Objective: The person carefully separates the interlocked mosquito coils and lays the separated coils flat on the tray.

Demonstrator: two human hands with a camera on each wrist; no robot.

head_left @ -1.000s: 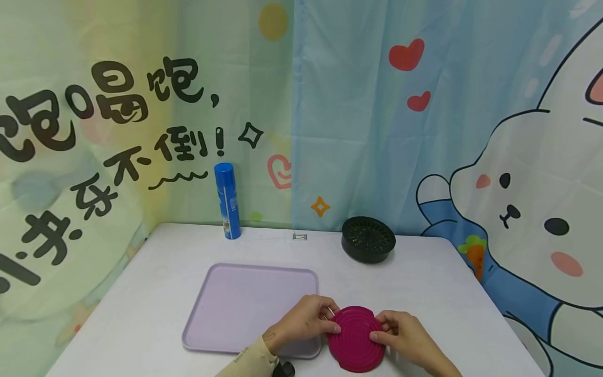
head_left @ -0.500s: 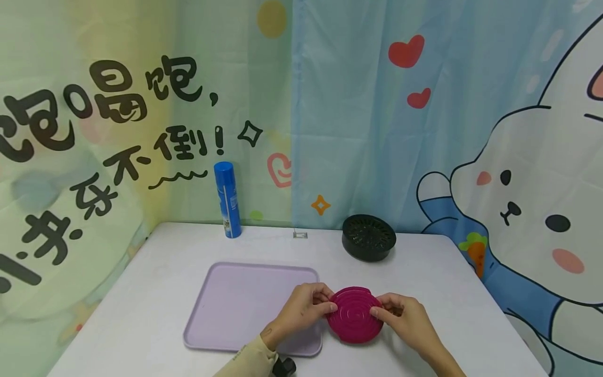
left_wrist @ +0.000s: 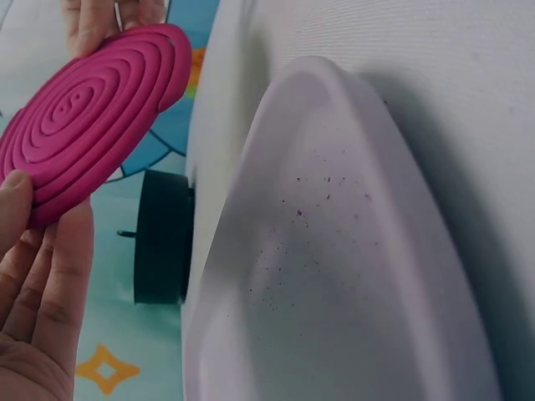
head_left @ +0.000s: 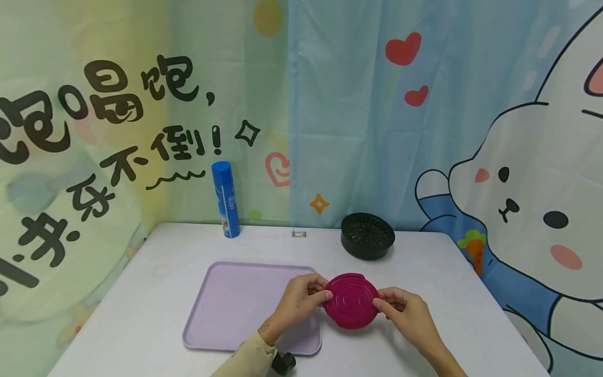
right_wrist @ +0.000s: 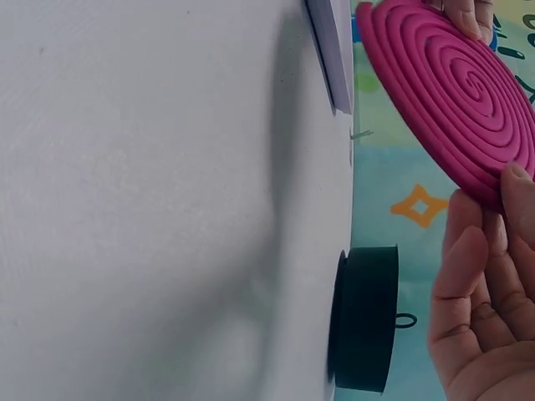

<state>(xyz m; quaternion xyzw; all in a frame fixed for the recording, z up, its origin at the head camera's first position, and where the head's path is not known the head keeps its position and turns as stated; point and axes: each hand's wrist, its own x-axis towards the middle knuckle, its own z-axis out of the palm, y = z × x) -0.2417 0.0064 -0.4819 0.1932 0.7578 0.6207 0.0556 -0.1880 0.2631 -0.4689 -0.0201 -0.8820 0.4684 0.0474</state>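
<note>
The spiral pink disc (head_left: 351, 301) is held up off the white table (head_left: 151, 293), near side, just right of the lilac tray (head_left: 245, 309). Its broad face is tilted toward the head camera, and coiled grooves run from rim to centre in both wrist views.

The left hand (head_left: 301, 301) pinches the disc's left edge, thumb on the near face and fingers behind. The right hand (head_left: 405, 311) has the right edge in a matching pinch; its fingers are bent, the gap between thumb and fingertips taken up by the disc's thickness. Both hands are clear of the table. A pale sleeve (head_left: 247, 358) covers the left forearm, with a black device (head_left: 283, 363) at the wrist.

The tray lies flat, partly behind the left hand in the head view; small dark specks (left_wrist: 299, 213) are scattered on its surface. At the far edge, right of centre, stands a round black container (head_left: 367, 236) with a slotted top and a small loop (right_wrist: 407, 321). A blue spray can (head_left: 226, 200) stands upright, far left. Between these lies a small metallic piece (head_left: 299, 234), too small to identify with certainty. A printed curtain (head_left: 336, 104) hangs behind the table.
</note>
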